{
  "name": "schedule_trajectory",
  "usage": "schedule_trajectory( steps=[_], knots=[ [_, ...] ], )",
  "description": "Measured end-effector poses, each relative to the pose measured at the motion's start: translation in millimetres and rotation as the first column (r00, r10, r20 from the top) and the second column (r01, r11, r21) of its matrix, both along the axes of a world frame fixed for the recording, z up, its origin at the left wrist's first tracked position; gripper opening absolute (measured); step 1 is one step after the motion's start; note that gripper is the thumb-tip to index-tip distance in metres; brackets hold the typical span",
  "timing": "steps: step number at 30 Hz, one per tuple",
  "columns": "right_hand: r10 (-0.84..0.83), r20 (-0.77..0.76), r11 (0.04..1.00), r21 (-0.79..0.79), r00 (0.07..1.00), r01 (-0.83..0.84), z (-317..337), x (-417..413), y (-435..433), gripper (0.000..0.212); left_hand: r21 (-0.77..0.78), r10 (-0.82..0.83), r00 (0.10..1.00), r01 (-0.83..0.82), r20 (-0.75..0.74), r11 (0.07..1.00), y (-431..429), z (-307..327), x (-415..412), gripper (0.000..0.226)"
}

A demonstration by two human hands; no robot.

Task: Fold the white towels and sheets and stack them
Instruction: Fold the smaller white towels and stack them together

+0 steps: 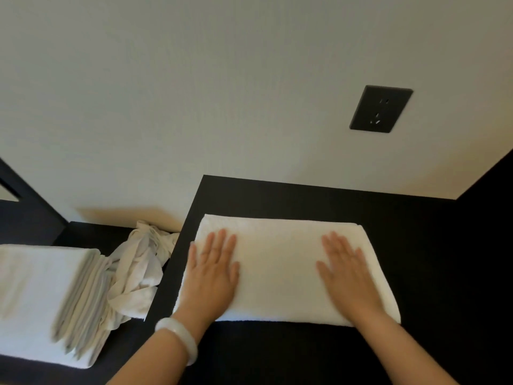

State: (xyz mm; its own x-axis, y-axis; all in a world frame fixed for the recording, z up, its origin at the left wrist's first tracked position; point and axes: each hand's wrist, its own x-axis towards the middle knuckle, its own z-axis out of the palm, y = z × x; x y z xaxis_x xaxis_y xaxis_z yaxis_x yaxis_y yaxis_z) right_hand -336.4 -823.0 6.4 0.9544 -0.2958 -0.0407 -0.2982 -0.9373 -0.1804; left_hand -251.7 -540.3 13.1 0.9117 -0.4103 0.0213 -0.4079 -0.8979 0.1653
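Now: the left hand (pixel 212 269) and right hand (pixel 348 270) lie flat, fingers straight, on the folded towel (pixel 277 262).
Towel: on the dark worktop (pixel 277 357).
Do it well: push softly outward to smooth it, then lift it onto the stack (pixel 41 287).

Left grip (pixel 212 276) wrist: one thick bangle (pixel 177 339), milky white, slightly translucent, smooth, glossy, rounded edge. Both forearms bare to the frame bottom.
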Motion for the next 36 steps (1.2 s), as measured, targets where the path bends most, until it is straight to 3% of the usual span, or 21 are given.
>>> schedule_trajectory(
  steps=[4,6,9,12,15,19,22,25,27,29,32,34,36],
  knots=[
    [-0.157,-0.107,0.986,-0.067,0.982,0.151,13,-12,-44,0.066,0.0,0.156,0.984,-0.157,-0.088,0.988,33,10,13,0.06],
    [-0.158,-0.027,0.966,-0.212,0.987,0.149,23,-1,-31,0.064,0.065,0.194,0.981,-0.192,-0.013,0.979,22,19,17,0.062],
    [0.025,0.197,0.992,-0.125,0.98,0.0,41,37,25,0.058,0.043,-0.013,0.994,0.008,0.109,0.999,-35,34,20,0.062],
    [0.197,0.082,0.98,-0.004,0.977,-0.198,31,67,72,0.06,0.071,-0.223,0.974,0.22,0.039,0.973,-82,32,25,0.057],
    [0.222,-0.02,0.975,0.006,0.975,-0.222,15,71,54,0.06,0.103,-0.164,0.985,0.17,-0.059,0.98,-67,13,39,0.056],
    [0.063,-0.014,0.996,-0.057,0.998,-0.064,10,59,-21,0.063,0.071,0.049,0.999,-0.049,0.005,0.996,-13,-3,64,0.066],
    [-0.069,-0.1,0.994,-0.087,0.993,0.06,17,54,-56,0.063,0.006,0.159,0.983,-0.159,-0.089,0.987,11,-2,76,0.062],
    [-0.209,-0.131,0.973,-0.126,0.969,0.193,32,61,-49,0.062,0.085,0.197,0.976,-0.19,-0.09,0.978,9,9,75,0.058],
    [-0.147,0.019,0.974,-0.174,0.989,0.148,41,69,-22,0.061,0.099,0.129,0.99,-0.134,0.058,0.986,-16,26,65,0.059],
    [0.067,0.118,0.993,-0.104,0.991,-0.054,42,71,22,0.061,0.001,-0.043,0.987,0.043,0.152,0.999,-52,38,44,0.057],
    [0.328,-0.021,0.944,-0.042,0.944,-0.329,17,59,65,0.06,-0.008,-0.254,0.965,0.255,0.06,0.967,-86,29,11,0.059],
    [0.282,-0.061,0.957,-0.053,0.958,-0.285,8,53,46,0.059,0.042,-0.228,0.973,0.23,-0.045,0.972,-73,15,5,0.06],
    [0.135,-0.016,0.99,-0.041,0.991,-0.135,6,47,12,0.058,0.078,-0.168,0.984,0.172,-0.051,0.982,-42,5,8,0.06]
  ],
)
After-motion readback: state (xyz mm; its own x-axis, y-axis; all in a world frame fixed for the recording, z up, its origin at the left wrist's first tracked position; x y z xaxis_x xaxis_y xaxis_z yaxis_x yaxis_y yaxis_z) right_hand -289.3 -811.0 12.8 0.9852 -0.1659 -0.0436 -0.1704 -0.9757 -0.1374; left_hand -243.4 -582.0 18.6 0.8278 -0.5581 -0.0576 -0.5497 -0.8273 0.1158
